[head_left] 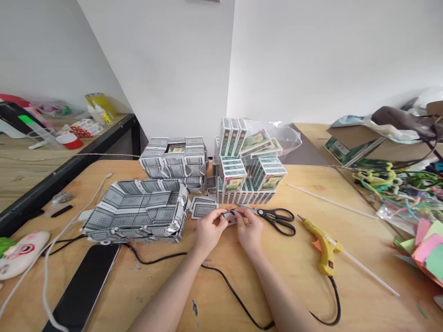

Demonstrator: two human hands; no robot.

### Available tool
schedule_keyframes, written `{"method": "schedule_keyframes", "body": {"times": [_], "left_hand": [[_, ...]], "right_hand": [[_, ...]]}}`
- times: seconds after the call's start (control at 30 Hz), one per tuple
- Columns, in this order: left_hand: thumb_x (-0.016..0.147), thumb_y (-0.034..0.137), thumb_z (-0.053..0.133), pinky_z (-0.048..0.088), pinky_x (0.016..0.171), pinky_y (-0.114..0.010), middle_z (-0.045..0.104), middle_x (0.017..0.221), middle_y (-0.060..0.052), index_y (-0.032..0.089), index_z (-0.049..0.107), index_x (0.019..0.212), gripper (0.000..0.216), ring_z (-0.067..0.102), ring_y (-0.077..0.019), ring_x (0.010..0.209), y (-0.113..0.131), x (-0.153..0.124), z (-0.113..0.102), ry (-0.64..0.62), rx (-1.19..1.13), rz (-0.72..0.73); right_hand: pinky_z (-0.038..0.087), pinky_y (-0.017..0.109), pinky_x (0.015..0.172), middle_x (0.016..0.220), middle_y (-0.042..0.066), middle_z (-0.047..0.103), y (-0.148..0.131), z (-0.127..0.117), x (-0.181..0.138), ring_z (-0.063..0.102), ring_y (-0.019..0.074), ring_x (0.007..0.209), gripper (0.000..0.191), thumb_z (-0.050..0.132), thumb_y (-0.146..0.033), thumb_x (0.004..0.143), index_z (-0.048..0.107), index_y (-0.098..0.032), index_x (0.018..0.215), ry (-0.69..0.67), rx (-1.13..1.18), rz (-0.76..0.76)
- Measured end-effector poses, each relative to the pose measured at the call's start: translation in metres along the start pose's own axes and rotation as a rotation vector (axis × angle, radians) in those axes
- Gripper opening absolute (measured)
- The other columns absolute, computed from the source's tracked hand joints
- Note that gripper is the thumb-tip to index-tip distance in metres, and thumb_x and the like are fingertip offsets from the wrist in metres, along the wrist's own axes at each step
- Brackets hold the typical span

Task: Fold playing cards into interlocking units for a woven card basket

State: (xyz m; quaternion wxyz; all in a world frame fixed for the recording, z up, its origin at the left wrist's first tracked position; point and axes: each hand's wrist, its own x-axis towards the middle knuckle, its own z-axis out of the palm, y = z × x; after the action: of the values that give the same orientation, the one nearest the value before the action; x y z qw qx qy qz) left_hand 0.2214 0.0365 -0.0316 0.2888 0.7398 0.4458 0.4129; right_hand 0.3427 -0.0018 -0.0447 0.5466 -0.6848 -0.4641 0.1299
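My left hand point(208, 231) and my right hand point(249, 231) meet at the middle of the wooden table point(242, 281). Both pinch a small playing card point(230, 217) between their fingertips, its white face with red marks showing. Just behind the card lie a few loose patterned cards point(204, 208). A tray woven from folded cards point(138, 211) sits to the left of my left hand. Black scissors point(277, 218) lie right of my right hand.
Card-woven boxes point(176, 161) and stacked card packs point(247, 173) stand behind. A yellow glue gun point(324, 246) with a black cord point(228, 286) lies right, glue sticks point(328, 203) beyond. A dark phone point(86, 286), white cable and pig mask point(20, 253) lie left; craft clutter point(401, 189) lies far right.
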Motion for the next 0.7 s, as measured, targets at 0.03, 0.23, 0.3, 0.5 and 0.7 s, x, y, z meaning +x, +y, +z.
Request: {"method": "schedule_keyframes", "body": {"times": [0.03,0.23,0.3,0.5,0.7], "left_hand": [[0.072,0.013,0.050,0.051,0.069,-0.022,0.070,0.084,0.000,0.019,0.064,0.089,0.022,0.065,-0.0128,0.072,0.0000,0.0000,-0.0001,0.000,0.005,0.000],[0.070,0.011,0.049,0.050,0.069,-0.022,0.070,0.083,0.000,0.019,0.065,0.088,0.026,0.064,-0.0125,0.070,-0.0002,0.0012,-0.0005,-0.011,0.024,-0.013],[0.069,0.010,0.049,0.049,0.066,-0.022,0.070,0.082,0.000,0.019,0.065,0.089,0.027,0.063,-0.0121,0.067,-0.0006,0.0015,-0.0012,-0.024,0.031,-0.013],[0.071,0.010,0.047,0.048,0.061,-0.022,0.068,0.073,0.000,0.019,0.063,0.093,0.029,0.061,-0.0114,0.062,-0.0008,0.0019,-0.0032,-0.077,-0.002,-0.049],[0.075,0.015,0.050,0.050,0.075,-0.026,0.064,0.099,-0.007,0.017,0.049,0.108,0.033,0.062,-0.0144,0.086,-0.0002,0.0039,0.0002,-0.078,-0.211,-0.107]], "right_hand": [[0.045,0.026,0.064,0.073,0.002,0.067,-0.0003,0.0001,-0.0001,0.060,0.0162,0.066,0.014,0.049,-0.025,0.078,0.062,-0.019,0.076,0.001,0.002,0.000],[0.045,0.026,0.062,0.071,0.001,0.067,-0.0006,0.0002,-0.0001,0.060,0.0159,0.064,0.014,0.049,-0.024,0.078,0.063,-0.020,0.074,0.011,-0.010,0.006],[0.045,0.026,0.062,0.071,0.001,0.067,-0.0005,0.0003,-0.0002,0.060,0.0162,0.064,0.015,0.049,-0.025,0.078,0.063,-0.020,0.074,0.014,-0.012,0.008],[0.045,0.027,0.062,0.071,0.003,0.067,-0.0019,0.0003,-0.0006,0.060,0.0167,0.063,0.017,0.050,-0.029,0.077,0.063,-0.019,0.075,0.003,0.027,0.074],[0.045,0.026,0.055,0.065,0.004,0.063,-0.0016,0.0018,0.0035,0.057,0.0164,0.059,0.021,0.051,-0.036,0.077,0.059,-0.016,0.077,-0.025,0.220,0.201]]}}
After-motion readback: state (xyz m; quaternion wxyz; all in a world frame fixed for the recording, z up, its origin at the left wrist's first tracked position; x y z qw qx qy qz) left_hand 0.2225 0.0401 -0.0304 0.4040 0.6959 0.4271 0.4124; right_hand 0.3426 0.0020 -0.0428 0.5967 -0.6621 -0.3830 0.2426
